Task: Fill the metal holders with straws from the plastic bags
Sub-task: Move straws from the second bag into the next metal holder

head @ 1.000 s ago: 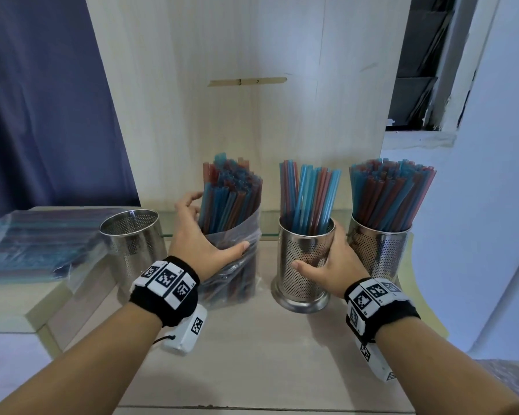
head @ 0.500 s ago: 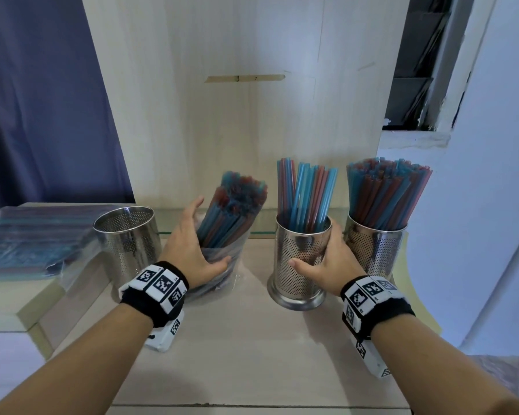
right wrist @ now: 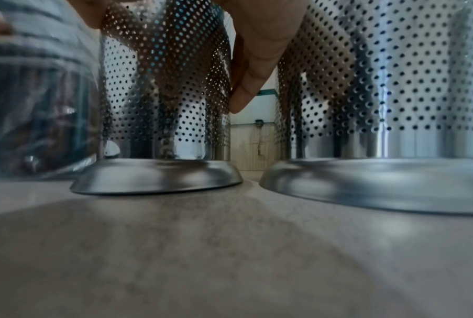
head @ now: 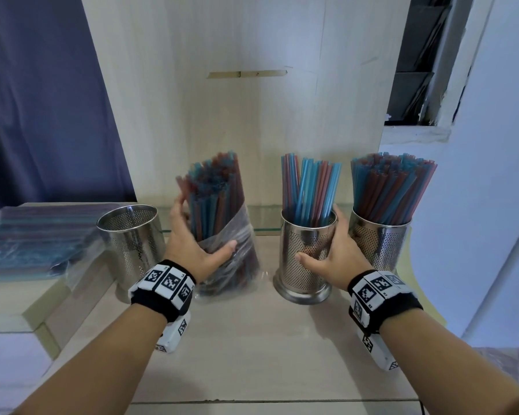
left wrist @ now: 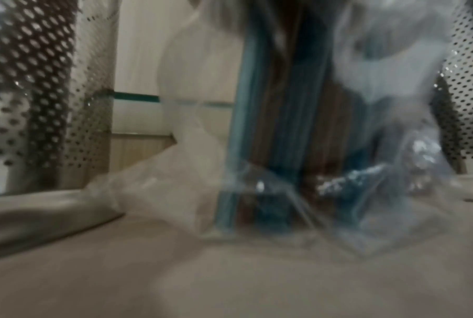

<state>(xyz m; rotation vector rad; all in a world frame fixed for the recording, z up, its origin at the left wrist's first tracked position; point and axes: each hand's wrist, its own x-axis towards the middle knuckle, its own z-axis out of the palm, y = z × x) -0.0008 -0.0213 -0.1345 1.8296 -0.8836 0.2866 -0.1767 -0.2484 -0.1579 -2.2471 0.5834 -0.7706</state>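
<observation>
Left hand (head: 192, 250) wraps round the plastic bag (head: 237, 253) of blue and red straws (head: 213, 193), thumb across the front, fingers behind, and the bag stands on its end on the pale table (head: 252, 354), tilted a little to the left. Right hand (head: 333, 259) grips the middle metal holder (head: 306, 259), thumb on the near wall, fingers curled round the far side; the right wrist view shows a fingertip (right wrist: 243, 101) pressed on the perforated wall. That holder is partly filled, its straws (head: 309, 190) upright and loose. Just to its right, the right holder (head: 381, 244) is packed tight with straws. To the left of the bag, an empty holder (head: 129, 238) stands close beside the left hand. Farther left, another bag of straws (head: 36, 238) lies flat on a raised ledge. Both wrists carry black bands with black-and-white square code markers (head: 170, 281); small characters beside them are too fine to read. No brand shows on the bags or holders. The left wrist view is blurred: bag bottom (left wrist: 297, 193) on the table.
</observation>
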